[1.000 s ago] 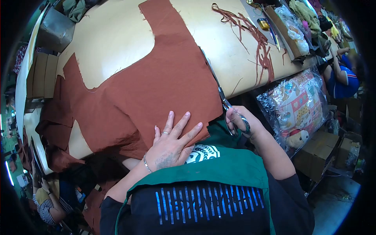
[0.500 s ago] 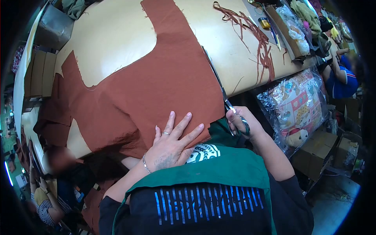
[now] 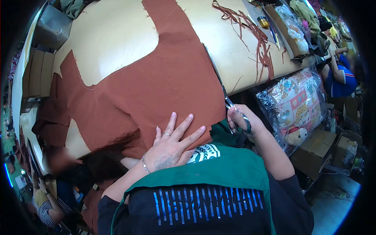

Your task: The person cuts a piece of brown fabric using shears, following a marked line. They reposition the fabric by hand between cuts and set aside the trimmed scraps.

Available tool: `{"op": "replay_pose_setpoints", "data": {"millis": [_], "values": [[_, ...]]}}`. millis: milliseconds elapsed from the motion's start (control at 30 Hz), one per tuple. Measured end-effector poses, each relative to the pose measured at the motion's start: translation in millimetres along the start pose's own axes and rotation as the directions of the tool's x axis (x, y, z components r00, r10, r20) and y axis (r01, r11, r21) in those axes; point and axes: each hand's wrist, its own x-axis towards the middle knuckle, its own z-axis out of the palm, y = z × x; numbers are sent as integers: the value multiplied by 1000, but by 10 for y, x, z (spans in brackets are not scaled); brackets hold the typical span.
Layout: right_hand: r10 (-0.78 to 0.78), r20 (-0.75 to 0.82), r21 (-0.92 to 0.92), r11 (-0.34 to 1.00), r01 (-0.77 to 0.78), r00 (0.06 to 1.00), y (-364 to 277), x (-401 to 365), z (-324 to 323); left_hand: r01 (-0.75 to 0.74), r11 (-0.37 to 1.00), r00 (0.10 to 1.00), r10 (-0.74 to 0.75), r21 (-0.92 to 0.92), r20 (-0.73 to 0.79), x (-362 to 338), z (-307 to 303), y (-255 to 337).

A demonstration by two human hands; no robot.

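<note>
A large rust-brown piece of fabric [image 3: 168, 78] is spread over the table and hangs past its near edge. My left hand [image 3: 172, 141] lies flat on the fabric's near part, fingers spread. At the fabric's right edge, my right hand [image 3: 246, 121] grips a pair of scissors [image 3: 231, 105] by the handles. Their long blades run up along that edge; part of the blades is hidden by the cloth. A green apron [image 3: 203, 172] covers my front, close below the fabric.
Thin brown fabric strips [image 3: 256, 37] lie on the pale table [image 3: 105, 31]. A box of bagged items [image 3: 291, 31] stands at the back right. Beside the table sit a plastic-wrapped printed bundle [image 3: 295, 102] and a cardboard box [image 3: 313, 150]. Other people are at both sides.
Hardly anything differs. The scissors' handles have shifted very slightly in my right hand, while my left hand stays flat on the fabric.
</note>
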Motion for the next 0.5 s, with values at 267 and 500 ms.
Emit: {"op": "replay_pose_setpoints", "data": {"millis": [267,500], "values": [[27,-6,43,999,-26,1000,-116,93,9,-19,999,999,20,-41,35,-42,-14,-22],[55,-97,9,998,-54,994,-56,88,69,-19,997,998,24,-77,58,-44,-44,-31]]}}
